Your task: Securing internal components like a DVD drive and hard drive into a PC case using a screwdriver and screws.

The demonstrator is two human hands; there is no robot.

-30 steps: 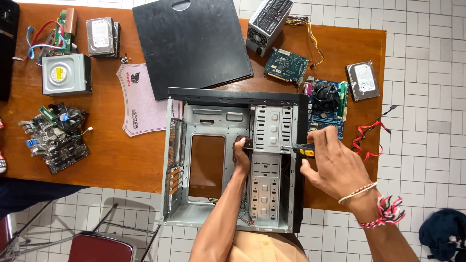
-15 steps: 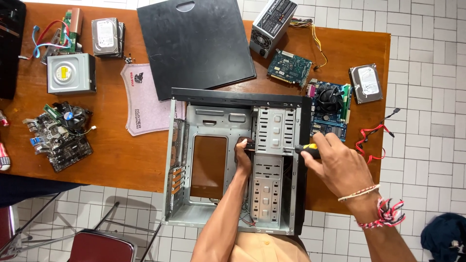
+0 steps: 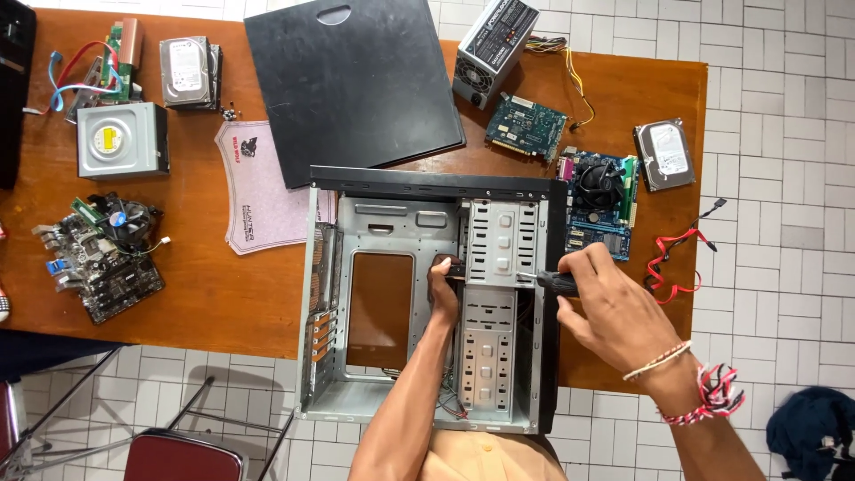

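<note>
my left hand reaches inside the open grey metal computer case, fingers curled against the perforated steel drive cage. my right hand, just outside the case wall, is closed around a black-handled screwdriver pointed at that cage. the case looks gutted: black side panel, motherboards and drives lie beyond my hands; the cage remains fitted.

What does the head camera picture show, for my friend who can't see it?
Two hands work on an open computer case on a wooden table: the left hand reaches inside, the right hand holds a screwdriver at its side. Computer parts lie around.
</note>
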